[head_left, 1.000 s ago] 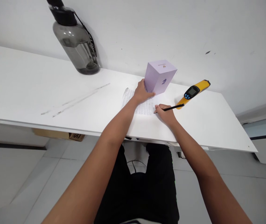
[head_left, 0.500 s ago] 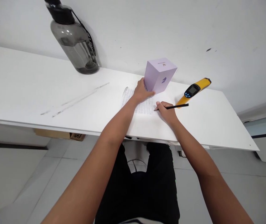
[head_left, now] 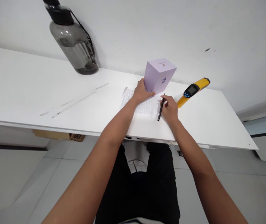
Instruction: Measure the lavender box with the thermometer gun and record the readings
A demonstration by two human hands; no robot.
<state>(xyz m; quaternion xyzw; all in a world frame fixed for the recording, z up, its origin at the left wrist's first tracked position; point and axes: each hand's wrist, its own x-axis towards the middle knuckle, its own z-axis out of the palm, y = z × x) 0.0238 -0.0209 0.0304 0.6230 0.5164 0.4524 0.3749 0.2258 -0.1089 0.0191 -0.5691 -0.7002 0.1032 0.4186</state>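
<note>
My left hand [head_left: 142, 92] grips the lower left part of a lilac box [head_left: 162, 74], its thumb along the bottom front edge. The box stands on the white shelf-like table [head_left: 95, 109], near the wall. A sheet of paper with dense small writing [head_left: 143, 108] lies partly beneath my left hand and forearm. In my right hand [head_left: 170, 109], to the right of the paper, is a slim black pen [head_left: 161, 109], pinched between thumb and fingers. Its thin tip points away from me, towards the box, and its thick end towards me.
A yellow infrared thermometer [head_left: 193, 90] rests just beyond my right hand. At the back left stands a large grey translucent water bottle [head_left: 77, 46], partly filled. Dark scuff marks [head_left: 77, 100] run across the tabletop. A cardboard box [head_left: 53, 134] shows below the table edge.
The black pen has swung round in my right hand, from pointing left at the paper to pointing away from me. My right fingers have shifted; my left hand and the box stay put.
</note>
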